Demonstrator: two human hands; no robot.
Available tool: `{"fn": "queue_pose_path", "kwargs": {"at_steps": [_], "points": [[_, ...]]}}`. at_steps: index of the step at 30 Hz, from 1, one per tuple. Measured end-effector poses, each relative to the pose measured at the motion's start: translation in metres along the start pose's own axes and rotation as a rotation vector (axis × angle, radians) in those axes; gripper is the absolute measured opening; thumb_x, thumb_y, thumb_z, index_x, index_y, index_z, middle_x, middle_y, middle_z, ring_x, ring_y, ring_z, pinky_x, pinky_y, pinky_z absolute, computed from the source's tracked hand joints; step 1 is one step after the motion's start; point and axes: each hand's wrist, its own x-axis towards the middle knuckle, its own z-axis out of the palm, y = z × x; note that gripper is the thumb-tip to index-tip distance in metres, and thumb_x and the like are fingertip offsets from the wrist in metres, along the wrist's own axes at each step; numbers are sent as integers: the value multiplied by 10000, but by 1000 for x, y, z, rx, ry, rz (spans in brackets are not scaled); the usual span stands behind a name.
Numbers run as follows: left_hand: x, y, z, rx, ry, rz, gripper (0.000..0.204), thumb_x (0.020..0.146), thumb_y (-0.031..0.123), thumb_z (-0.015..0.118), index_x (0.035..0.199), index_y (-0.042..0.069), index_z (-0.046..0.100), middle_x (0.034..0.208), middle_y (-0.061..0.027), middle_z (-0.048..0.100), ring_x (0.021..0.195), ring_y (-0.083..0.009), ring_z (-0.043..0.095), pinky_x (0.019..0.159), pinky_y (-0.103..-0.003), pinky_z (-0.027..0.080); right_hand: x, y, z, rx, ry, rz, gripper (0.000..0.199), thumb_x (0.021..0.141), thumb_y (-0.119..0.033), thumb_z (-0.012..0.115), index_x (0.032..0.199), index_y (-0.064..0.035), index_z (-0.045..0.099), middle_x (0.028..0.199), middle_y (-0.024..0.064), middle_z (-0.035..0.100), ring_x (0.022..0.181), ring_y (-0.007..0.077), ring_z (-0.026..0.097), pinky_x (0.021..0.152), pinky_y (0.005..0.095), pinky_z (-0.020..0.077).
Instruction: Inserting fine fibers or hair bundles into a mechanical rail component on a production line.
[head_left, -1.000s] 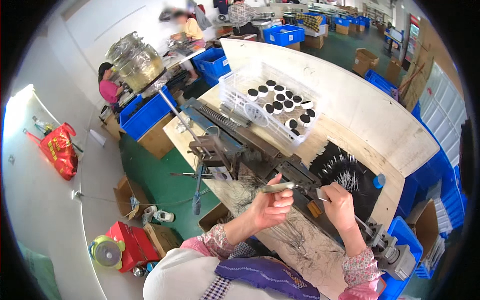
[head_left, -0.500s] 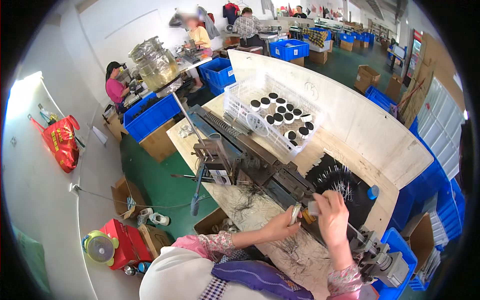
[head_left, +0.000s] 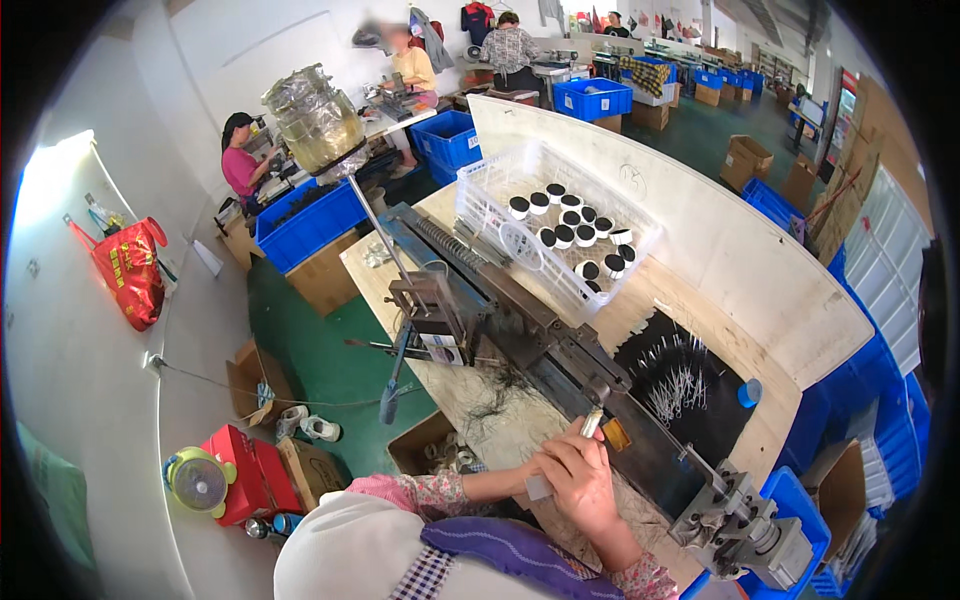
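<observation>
My right hand (head_left: 582,482) lies across my left hand (head_left: 543,464), which it mostly hides. A short pale piece with a metallic end (head_left: 592,422) sticks up from the fingers, in what appears to be my left hand's grip. A flat grey block (head_left: 539,487) shows at the edge of my right hand, held in its curled fingers. Both hands are at the near side of a long dark metal bench machine (head_left: 520,325), beside its small yellowish block (head_left: 617,434). Dark loose strands (head_left: 490,400) lie on the tabletop to the left.
Beyond the machine, a white plastic basket (head_left: 635,240) holds several white round pieces with black tops. Slim metal pins lie on a black mat (head_left: 715,420), near a blue cup (head_left: 749,392). A metal clamp assembly (head_left: 745,525) is at right. Co-workers sit farther off.
My right hand has moved left and down from beside the yellowish block onto my left hand, carrying the grey block. The pale piece stays nearly in place. The view has shifted slightly.
</observation>
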Motion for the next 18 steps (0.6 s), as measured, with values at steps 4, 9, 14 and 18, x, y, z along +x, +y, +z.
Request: {"fn": "queue_pose_path", "kwargs": {"at_steps": [4,9,14,18], "points": [[-4,30,3,220,-20,26,510,901,250,586,1334,47,408,1124,-85,545,963,-220,587,851,-321,470,0,0,0,15,3,15,323,682,-119,614,997,-75,667,1051,44,618,1040,217,542,871,385,420],[-9,50,17,476,-22,40,473,909,245,580,1312,47,431,1110,-85,546,946,-212,588,838,-324,474,2,0,-2,44,-6,38,304,666,-102,649,968,-79,676,1042,52,632,1027,227,551,861,391,424],[-7,80,26,732,-42,57,437,917,241,573,1290,47,454,1096,-84,547,929,-205,588,825,-326,477,-3,1,-12,69,0,48,324,672,-96,664,996,-83,664,1059,62,616,1024,235,549,843,384,430],[-23,163,22,1475,40,290,292,910,142,607,1160,-6,589,1068,-116,596,931,-193,606,761,-301,494,-32,4,-32,87,197,101,388,603,-50,736,983,-84,666,1049,75,620,952,259,558,779,381,455]]}}
